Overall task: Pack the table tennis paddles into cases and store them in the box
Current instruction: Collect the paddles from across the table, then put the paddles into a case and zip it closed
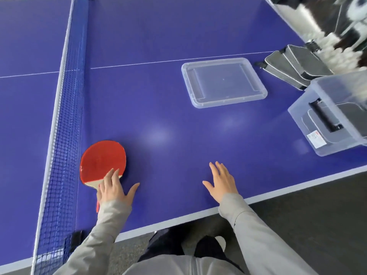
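Note:
A red-faced paddle [102, 160] lies flat on the blue table beside the net. My left hand [114, 188] rests over its handle, fingers spread and touching the wood, thumb out to the right; no closed grip shows. My right hand [223, 182] hovers flat and open over bare table, holding nothing. At the right edge stands a clear plastic box [337, 114] with a grey case inside. Its clear lid [224, 82] lies flat on the table. Two grey cases [294, 66] lie at the far right behind the box.
The net [63, 120] runs along the left, close to the paddle. The table's white near edge [278, 193] crosses below my hands, with dark floor beyond. A blurred black-and-white shape fills the top right corner.

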### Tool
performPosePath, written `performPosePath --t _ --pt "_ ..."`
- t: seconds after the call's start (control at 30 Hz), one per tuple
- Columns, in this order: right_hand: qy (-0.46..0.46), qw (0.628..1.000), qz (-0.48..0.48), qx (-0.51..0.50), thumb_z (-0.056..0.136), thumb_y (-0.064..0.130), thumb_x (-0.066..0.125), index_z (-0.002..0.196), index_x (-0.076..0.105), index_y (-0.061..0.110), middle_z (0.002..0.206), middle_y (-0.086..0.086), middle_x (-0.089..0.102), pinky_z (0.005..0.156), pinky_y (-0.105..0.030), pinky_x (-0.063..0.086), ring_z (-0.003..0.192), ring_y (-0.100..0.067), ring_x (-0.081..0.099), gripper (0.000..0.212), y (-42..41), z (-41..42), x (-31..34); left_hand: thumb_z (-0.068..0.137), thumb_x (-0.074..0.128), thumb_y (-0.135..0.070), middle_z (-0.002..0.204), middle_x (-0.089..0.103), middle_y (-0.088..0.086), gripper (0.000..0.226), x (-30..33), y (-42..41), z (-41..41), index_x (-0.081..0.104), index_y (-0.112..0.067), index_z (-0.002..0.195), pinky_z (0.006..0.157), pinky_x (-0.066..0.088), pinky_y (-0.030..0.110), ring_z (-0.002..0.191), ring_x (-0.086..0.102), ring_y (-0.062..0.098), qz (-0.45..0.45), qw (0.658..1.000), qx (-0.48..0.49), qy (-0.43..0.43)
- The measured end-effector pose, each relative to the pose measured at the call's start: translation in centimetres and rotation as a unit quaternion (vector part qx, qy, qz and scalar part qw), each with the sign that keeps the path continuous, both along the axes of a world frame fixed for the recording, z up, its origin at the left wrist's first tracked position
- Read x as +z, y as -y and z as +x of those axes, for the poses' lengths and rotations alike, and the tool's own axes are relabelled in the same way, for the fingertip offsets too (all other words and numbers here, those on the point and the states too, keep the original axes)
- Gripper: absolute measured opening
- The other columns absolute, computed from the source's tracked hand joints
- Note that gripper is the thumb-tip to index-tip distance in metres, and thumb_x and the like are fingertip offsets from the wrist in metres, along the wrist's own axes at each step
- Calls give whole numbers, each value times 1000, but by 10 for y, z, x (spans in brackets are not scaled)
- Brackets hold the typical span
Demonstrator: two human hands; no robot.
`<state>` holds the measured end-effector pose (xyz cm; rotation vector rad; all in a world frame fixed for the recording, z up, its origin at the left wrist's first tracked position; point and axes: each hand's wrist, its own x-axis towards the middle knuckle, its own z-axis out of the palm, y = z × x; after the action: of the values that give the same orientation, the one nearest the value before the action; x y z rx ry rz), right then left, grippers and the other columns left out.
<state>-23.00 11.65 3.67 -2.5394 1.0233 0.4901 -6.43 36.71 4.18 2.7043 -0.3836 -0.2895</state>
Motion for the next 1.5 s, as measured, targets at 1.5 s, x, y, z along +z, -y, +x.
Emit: performPosePath --t 1.5 --pt "134 976 -151 -87 96 42 43 145 29 15 146 -5 38 110 -35 27 136 -22 30 58 536 -241 118 91 40 -56 155 22 4 74 85 703 -171 20 -12 147 115 18 41 142 19 24 -24 969 -247 14"
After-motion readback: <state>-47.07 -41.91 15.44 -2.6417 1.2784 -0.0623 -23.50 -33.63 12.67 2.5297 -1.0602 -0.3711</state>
